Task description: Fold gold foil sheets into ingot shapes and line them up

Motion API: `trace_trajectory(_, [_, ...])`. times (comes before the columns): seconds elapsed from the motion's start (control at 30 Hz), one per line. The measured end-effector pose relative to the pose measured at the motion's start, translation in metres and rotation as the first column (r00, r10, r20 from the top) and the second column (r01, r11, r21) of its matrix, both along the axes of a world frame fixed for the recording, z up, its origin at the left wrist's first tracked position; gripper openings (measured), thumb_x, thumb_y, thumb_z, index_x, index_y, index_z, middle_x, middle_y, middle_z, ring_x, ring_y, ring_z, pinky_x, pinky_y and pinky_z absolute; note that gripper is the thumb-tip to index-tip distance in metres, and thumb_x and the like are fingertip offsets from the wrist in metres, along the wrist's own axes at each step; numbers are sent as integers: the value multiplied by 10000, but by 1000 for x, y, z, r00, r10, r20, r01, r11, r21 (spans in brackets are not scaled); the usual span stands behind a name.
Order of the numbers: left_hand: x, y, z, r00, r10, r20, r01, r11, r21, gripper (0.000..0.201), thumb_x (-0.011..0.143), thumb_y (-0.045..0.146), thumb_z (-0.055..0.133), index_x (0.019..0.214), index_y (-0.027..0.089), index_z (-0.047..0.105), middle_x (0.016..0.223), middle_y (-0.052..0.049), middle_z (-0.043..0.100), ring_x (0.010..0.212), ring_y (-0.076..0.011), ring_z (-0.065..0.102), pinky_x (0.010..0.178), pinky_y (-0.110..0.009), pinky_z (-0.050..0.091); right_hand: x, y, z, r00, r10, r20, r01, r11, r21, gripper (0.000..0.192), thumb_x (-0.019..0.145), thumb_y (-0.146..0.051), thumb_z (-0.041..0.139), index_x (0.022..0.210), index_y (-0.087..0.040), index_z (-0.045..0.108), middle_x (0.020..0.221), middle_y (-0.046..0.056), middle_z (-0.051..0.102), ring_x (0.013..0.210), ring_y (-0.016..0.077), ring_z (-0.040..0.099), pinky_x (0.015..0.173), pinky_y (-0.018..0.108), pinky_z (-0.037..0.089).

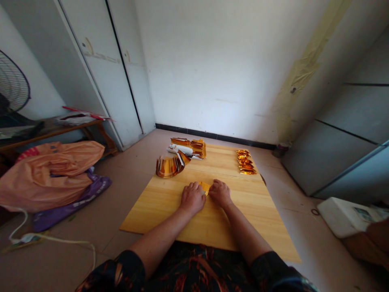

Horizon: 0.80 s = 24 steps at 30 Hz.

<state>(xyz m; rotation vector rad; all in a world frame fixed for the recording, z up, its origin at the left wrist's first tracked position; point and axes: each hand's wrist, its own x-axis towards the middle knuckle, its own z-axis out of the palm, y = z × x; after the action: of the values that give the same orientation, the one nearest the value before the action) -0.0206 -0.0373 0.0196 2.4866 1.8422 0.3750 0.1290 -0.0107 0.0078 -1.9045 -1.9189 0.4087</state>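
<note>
A small gold sheet [204, 187] is lying near the middle of the wooden bench [267, 215], between the person's two hands. The left hand [193, 197] is resting palm down at the sheet's left edge, its fingers bending over and touching it. The right hand [220, 193] is touching the right edge, with thumb and fingers curling toward it. The fingertips are partly hiding behind the knuckles, so I cannot tell whether either grip is pinching the sheet or only resting on it. To the far left of the hands, a curved stack of gold strips [170, 166] is standing on its edge at the bench's left side. Just beyond it, a pile of gold sheets [199, 148] is lying at the far left corner, with a white roll [182, 149] sitting beside it. On the far right, a row of crinkled gold pieces [246, 164] is running along the bench's side, well apart from the right hand. On the floor to the left, an orange bag [60, 162] is slumping over a purple bag [69, 207].
</note>
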Motion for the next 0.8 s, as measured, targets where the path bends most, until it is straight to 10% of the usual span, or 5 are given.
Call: trace_trajectory(0.8, [9, 8, 1, 990, 139, 11, -137, 988, -68, 289, 830, 399, 539, 1026, 193, 600, 1061, -93, 563, 1059, -249, 464, 864, -375, 376, -2, -5, 5, 1000, -9, 17, 8, 999, 37, 147, 713, -177, 591, 838, -221, 656, 1020, 31, 631, 996, 203, 532, 865, 320, 383])
